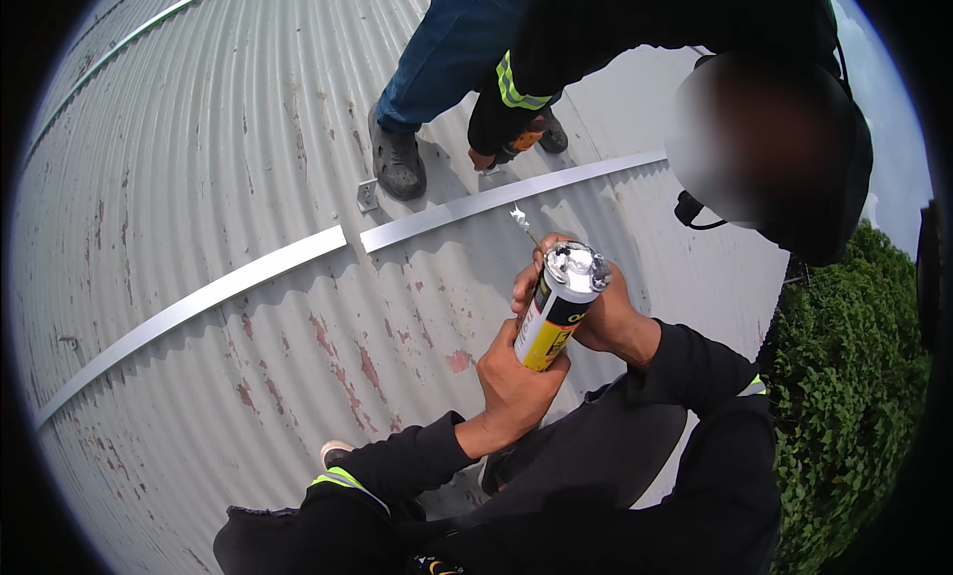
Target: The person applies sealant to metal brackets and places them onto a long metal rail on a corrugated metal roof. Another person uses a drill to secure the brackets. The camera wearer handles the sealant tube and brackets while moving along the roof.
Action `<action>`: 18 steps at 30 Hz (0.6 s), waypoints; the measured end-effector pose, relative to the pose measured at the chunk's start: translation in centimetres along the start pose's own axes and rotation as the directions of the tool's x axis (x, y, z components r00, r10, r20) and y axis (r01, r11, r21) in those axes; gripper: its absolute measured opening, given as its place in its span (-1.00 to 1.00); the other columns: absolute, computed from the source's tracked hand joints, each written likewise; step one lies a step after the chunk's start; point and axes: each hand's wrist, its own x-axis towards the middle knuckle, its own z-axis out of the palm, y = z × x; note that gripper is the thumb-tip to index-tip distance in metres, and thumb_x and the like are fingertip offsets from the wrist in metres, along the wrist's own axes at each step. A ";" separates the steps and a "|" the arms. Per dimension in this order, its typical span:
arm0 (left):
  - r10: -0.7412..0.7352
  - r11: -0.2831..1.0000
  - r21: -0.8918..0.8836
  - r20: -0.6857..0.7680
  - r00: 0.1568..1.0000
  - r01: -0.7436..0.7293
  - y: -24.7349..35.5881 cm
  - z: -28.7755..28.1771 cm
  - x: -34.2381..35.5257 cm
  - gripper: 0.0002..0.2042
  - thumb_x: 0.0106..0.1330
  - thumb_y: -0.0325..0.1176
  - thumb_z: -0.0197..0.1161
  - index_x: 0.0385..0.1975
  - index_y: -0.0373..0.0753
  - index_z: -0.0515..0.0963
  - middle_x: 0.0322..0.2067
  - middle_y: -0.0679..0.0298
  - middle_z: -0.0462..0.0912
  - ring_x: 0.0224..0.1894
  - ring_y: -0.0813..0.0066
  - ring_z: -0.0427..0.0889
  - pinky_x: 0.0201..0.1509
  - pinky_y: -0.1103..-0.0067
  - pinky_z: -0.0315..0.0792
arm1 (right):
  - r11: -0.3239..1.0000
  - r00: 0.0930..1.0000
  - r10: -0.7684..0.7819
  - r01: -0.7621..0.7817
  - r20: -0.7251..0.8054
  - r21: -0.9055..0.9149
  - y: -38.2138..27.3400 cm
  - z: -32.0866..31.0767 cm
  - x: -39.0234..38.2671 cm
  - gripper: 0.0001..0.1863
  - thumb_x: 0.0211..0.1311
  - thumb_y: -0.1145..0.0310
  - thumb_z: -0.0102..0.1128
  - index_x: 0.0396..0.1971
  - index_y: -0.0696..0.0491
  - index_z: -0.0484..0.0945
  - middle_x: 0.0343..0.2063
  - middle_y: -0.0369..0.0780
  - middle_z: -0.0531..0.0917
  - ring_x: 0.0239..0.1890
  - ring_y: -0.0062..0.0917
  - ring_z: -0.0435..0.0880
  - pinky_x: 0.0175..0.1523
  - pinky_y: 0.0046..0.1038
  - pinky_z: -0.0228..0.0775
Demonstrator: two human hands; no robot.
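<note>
My left hand (514, 386) grips a sealant tube (551, 327) with yellow, black and white label, its top end (578, 265) smeared with white and grey paste. My right hand (612, 315) is closed round the tube from behind, its fingers partly hidden by it. A thin stick or nozzle with a white blob (518, 218) at its tip sticks out beyond my fingers, toward the gap between two silver metal rails (253, 269) (467, 208) on the corrugated roof (199, 178).
A co-worker (447, 39) in blue jeans and dark clog shoes bends over the rail, one hand (481, 158) down by an orange-and-black object (526, 139). A small metal bracket (366, 195) sits near the shoe. Dense green foliage (844, 377) lies beyond the roof edge at right.
</note>
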 end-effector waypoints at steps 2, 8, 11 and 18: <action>-0.047 0.999 -0.001 0.047 0.998 0.047 -0.2 -0.7 -0.6 -0.65 0.03 -0.42 0.51 -0.24 -0.35 0.50 -0.40 0.01 0.69 -0.32 0.12 0.76 -0.18 0.36 0.57 | 0.991 0.986 0.010 -0.032 -0.169 -0.130 1.2 -3.1 2.8 -0.72 0.58 0.14 0.02 -0.25 0.04 0.52 -0.41 -0.26 0.61 -0.41 -0.58 0.63 -0.27 -0.49 0.47; -0.076 0.997 0.046 0.213 0.974 0.068 -0.6 -3.9 -0.3 -0.69 0.11 -0.45 0.53 -0.16 -0.35 0.63 -0.30 0.19 0.77 -0.29 0.43 0.74 -0.14 0.49 0.57 | 0.925 0.866 0.050 -0.228 -0.498 -0.303 7.8 -14.2 8.2 -0.70 0.55 0.14 0.11 -0.31 0.06 0.57 -0.57 -0.38 0.40 -0.57 -0.75 0.37 -0.55 -0.62 0.18; -0.058 0.994 0.105 0.292 0.955 0.028 1.3 -7.3 1.2 -0.77 0.13 -0.48 0.52 -0.23 -0.27 0.65 -0.35 0.28 0.72 -0.31 0.50 0.69 -0.14 0.52 0.56 | 0.986 0.874 0.037 -0.112 -0.484 -0.126 11.5 -17.8 11.1 -0.70 0.54 0.16 0.12 -0.31 0.08 0.58 -0.59 -0.40 0.38 -0.63 -0.73 0.29 -0.57 -0.58 0.17; -0.278 0.877 0.465 0.286 0.917 0.121 10.4 -15.1 -0.8 -0.60 0.15 -0.66 0.45 -0.13 -0.27 0.37 -0.24 0.17 0.61 -0.14 0.42 0.66 0.05 0.45 0.58 | 0.983 0.854 -0.078 -0.020 -0.515 -0.181 15.1 -21.9 16.8 -0.77 0.48 0.24 0.15 -0.28 0.11 0.60 -0.66 -0.37 0.40 -0.63 -0.69 0.45 -0.55 -0.50 0.33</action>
